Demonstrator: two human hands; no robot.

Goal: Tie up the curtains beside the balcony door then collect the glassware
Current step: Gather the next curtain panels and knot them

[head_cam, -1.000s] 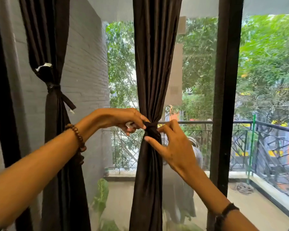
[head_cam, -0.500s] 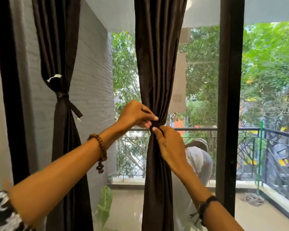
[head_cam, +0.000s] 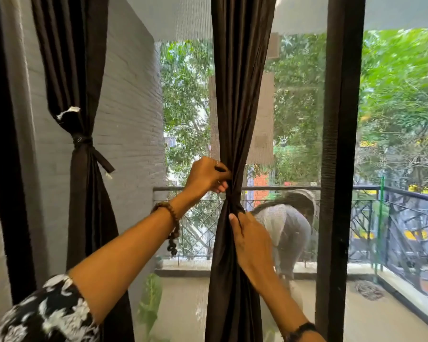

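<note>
Curtain (head_cam: 240, 95), dark brown, hangs at centre of the balcony door glass, gathered to a narrow waist approx. level w/ the railing (head_cam: 331, 188) outside. Left hand (head_cam: 208, 177) is curled round the gathered waist from the curtain's left side, fingers pinching the fabric or tie. Right hand (head_cam: 251, 239) is just below it, thumb and fingers clasped on the bunched cloth and what looks like a dark strap end. A second curtain (head_cam: 84, 193), left of the centre one, is already tied w/ a knotted band. Fabric is judged soft, light, a bit slippery; best held tight at the waist so folds aren't lost. No glassware is seen.
</note>
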